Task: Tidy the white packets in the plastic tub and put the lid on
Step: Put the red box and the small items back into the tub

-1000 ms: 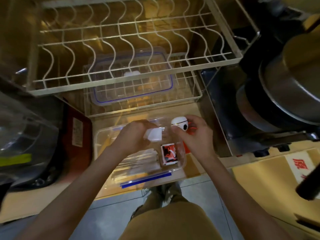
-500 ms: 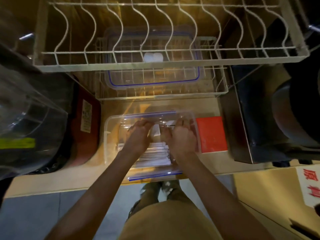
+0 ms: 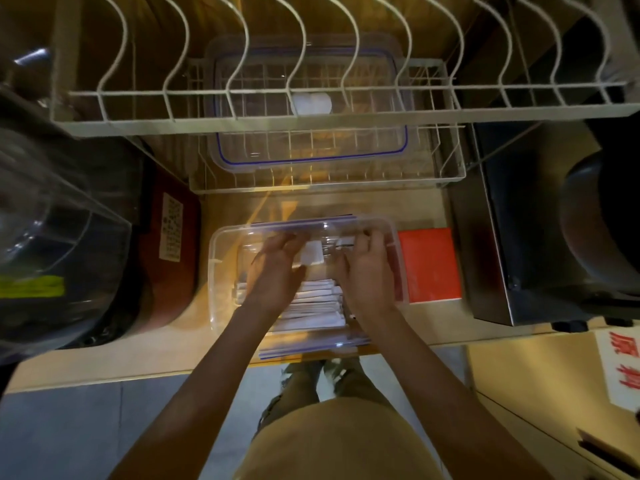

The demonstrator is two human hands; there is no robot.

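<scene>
A clear plastic tub (image 3: 220,258) stands on the wooden counter just in front of me. White packets (image 3: 313,306) lie stacked flat in its near half. Both hands are inside the tub. My left hand (image 3: 273,271) pinches one white packet (image 3: 311,253), held upright near the tub's far wall. My right hand (image 3: 369,275) sits beside that packet with its fingers curled downward; what they hold is hidden. A clear lid with a blue seal (image 3: 311,157) rests in the wire basket beyond the tub.
A white wire dish rack (image 3: 346,114) hangs over the basket. A red box (image 3: 429,265) touches the tub's right side, with a black appliance (image 3: 540,220) further right. A dark red appliance (image 3: 169,244) and a clear jug (image 3: 45,216) stand to the left.
Both hands came down from above the tub into it. The small round white object my right hand held a second ago is out of sight. The view has shifted forward over the tub.
</scene>
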